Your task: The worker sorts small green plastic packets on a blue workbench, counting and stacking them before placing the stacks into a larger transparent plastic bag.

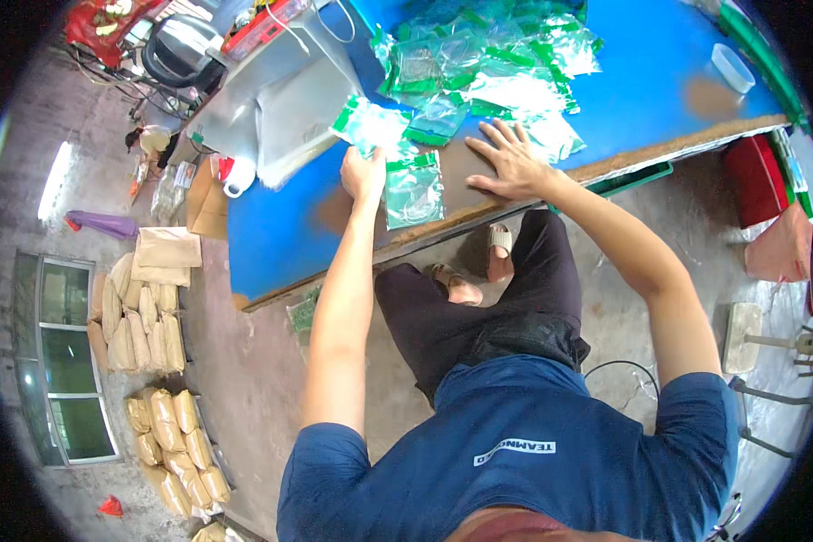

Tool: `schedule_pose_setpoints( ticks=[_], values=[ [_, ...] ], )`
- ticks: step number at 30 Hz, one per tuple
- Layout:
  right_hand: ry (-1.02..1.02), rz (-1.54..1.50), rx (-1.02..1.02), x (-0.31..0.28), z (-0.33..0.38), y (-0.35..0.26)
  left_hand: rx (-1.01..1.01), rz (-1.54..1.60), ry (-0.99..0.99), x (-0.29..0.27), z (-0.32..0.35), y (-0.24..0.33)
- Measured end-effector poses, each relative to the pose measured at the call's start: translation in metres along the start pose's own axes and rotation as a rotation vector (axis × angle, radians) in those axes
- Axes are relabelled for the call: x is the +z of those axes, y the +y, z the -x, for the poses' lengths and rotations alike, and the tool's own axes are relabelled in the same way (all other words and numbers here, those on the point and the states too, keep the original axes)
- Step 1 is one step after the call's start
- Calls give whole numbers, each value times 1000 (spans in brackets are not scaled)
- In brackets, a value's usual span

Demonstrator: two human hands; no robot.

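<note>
The table is carrying a blue top, worn to brown along its near edge, and is standing on a grey concrete floor. Tan sacks are lying stacked on the floor by a window at the left. A red box is sitting under the table's right end.

The left hand is closing around a clear bag with a green header, pinching its lower edge and lifting it just above the near edge. A second bag is lying flat on the worn strip, touching that hand's right side. The right hand is resting open and flat, fingers spread, gripping nothing, on the near edge just right of the flat bag.

A pile of like bags is spreading across the far middle, reaching down to the right hand. A grey sheet is lying at the far left corner, a white cup on the left edge, and a clear tub near the right end.
</note>
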State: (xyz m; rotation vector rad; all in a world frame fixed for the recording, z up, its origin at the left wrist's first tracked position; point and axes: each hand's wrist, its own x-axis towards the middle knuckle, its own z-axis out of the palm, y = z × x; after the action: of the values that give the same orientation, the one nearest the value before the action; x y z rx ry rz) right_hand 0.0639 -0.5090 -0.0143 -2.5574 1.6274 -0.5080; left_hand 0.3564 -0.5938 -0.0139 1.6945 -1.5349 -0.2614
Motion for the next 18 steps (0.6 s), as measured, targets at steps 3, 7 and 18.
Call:
schedule_pose_setpoints(
  ticks=[3,7,18],
  values=[
    [46,2,52,9,-20,9,87,-417,290,-14,21,3],
    [215,-196,-198,8,-33,-52,-146,467,67,-86,91,-35],
    [-71,-525,-480,14,-52,-112,-783,1090,-156,-86,210,-10]
  ],
)
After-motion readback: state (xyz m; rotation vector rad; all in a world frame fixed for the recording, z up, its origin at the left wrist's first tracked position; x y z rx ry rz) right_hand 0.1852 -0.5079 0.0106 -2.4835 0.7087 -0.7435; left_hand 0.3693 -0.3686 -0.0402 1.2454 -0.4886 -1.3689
